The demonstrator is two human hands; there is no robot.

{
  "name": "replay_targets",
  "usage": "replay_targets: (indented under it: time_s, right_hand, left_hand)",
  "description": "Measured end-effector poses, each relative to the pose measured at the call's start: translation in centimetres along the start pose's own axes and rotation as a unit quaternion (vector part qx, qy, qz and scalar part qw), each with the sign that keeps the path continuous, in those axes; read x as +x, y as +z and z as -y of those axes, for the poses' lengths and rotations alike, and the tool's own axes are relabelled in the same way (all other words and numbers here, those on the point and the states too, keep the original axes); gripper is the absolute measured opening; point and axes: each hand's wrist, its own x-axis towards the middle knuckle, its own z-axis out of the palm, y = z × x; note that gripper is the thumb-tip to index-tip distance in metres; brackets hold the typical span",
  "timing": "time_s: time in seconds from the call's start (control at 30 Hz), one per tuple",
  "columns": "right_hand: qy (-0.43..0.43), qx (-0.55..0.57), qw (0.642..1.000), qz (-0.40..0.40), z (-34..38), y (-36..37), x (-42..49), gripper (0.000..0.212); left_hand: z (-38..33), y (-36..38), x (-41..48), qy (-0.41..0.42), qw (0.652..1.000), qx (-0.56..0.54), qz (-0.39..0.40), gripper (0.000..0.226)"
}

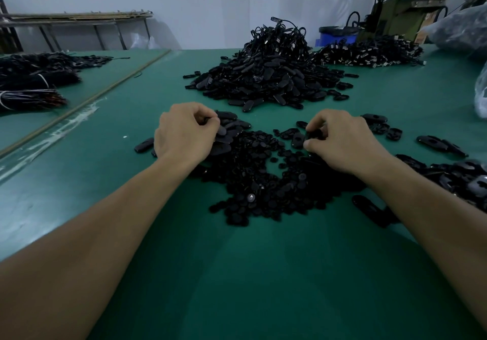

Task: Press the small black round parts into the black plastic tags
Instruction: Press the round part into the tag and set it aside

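Head view: tags [229,129] beneath left hand [181,132]

Reference: the pile of round parts [263,181], on the tabletop [237,273].

- The left hand [184,134] sits at its rear left edge, gripping a small stack of tags [229,128].
- The right hand [340,139] sits at its rear right edge, pinching a single piece [315,133].
- Behind the pile: a large heap of tags [266,81].
- Behind and right: a heap of corded pieces [369,52].
- Right of it: scattered tags [448,179].
- Far left: tied bundles [31,84].
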Motion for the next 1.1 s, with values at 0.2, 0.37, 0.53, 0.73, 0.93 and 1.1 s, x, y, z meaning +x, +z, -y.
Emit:
replay_targets:
  time_s: [0.2, 0.37, 0.53, 0.73, 0.93, 1.1]
  right_hand:
    - [-0.045, 0.090, 0.992, -0.073, -0.1, -0.1, 0.0, 0.038]
    - [-0.128, 0.185, 0.969, -0.098, 1.3, 0.2, -0.8, 0.016]
    - [-0.211, 0.221, 0.945, -0.117, 2.7, 0.6, -1.6, 0.010]
    - [-0.192, 0.272, 0.940, -0.074, 2.8, 0.8, -1.6, 0.018]
    - [-0.162, 0.247, 0.954, -0.053, 2.1, 0.7, -1.2, 0.026]
    - [-0.096, 0.309, 0.946, -0.014, 1.9, 0.8, -0.8, 0.013]
  left_hand:
    - [-0.2, 0.3, -0.3, 0.027, 0.999, 0.034, -0.023, 0.010]
    - [-1.9, 0.9, -1.9, 0.123, 0.991, -0.058, 0.012, 0.011]
    - [-3.4, 1.9, -3.4, 0.125, 0.965, -0.189, 0.128, 0.018]
    - [-3.1, 2.1, -3.2, 0.058, 0.934, -0.298, 0.189, 0.007]
    - [-2.6, 2.0, -2.8, 0.041, 0.936, -0.294, 0.188, 0.015]
    - [-2.4, 2.1, -2.6, 0.052, 0.938, -0.289, 0.185, 0.018]
